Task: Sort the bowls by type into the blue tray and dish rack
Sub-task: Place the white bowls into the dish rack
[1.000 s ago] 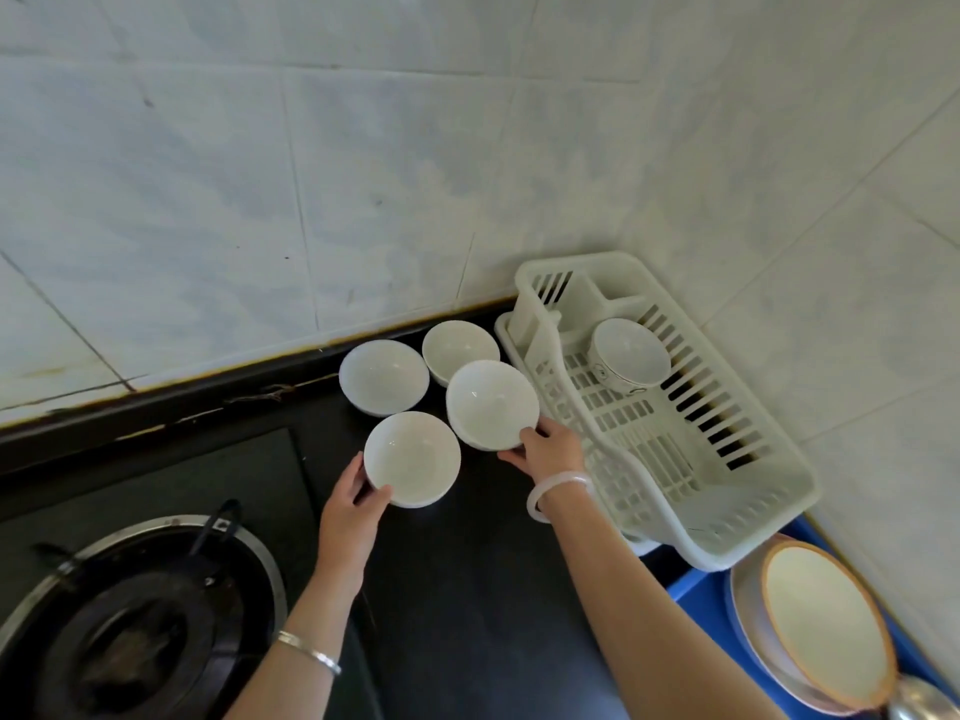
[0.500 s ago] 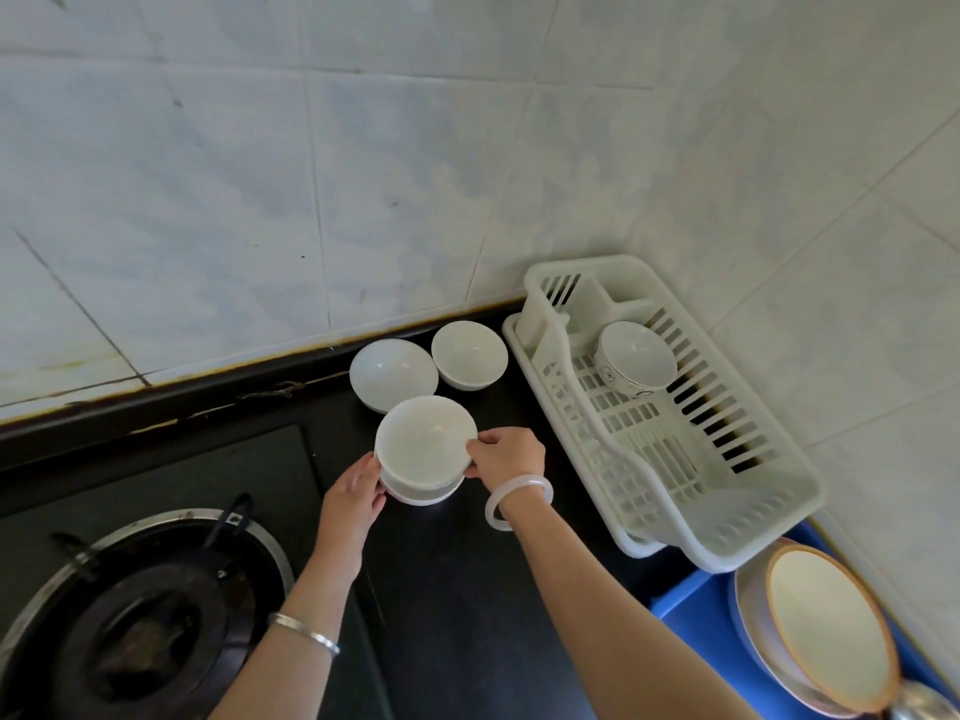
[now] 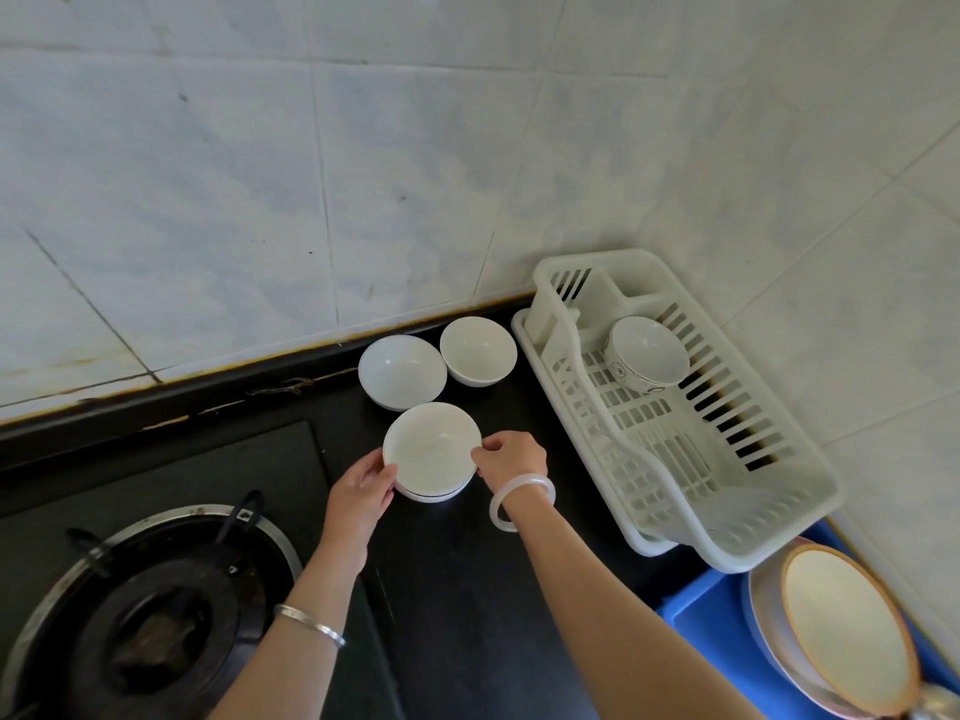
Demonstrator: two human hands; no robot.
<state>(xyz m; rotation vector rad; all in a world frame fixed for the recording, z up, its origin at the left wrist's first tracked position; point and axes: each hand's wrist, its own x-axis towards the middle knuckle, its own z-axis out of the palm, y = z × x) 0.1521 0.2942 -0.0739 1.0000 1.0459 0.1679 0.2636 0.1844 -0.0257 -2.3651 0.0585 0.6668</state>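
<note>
Two plain white bowls sit nested as a stack [image 3: 432, 449] on the black counter. My left hand [image 3: 363, 488] holds the stack's left side and my right hand [image 3: 511, 457] pinches its right rim. Behind it stand two more white bowls, one [image 3: 401, 371] on the left and one [image 3: 478, 350] on the right. A white dish rack [image 3: 727, 532] stands to the right with a patterned bowl [image 3: 649, 356] inside. The blue tray [image 3: 711, 615] at the bottom right holds stacked orange-rimmed bowls [image 3: 841, 641].
A gas burner [image 3: 150, 610] lies at the bottom left on the black counter [image 3: 467, 589]. Tiled walls close the back and the right side. A metal object [image 3: 940, 706] peeks in at the bottom right corner.
My right hand carried one white bowl leftward and set it into the bowl held by my left hand. Both hands now rest on the stack.
</note>
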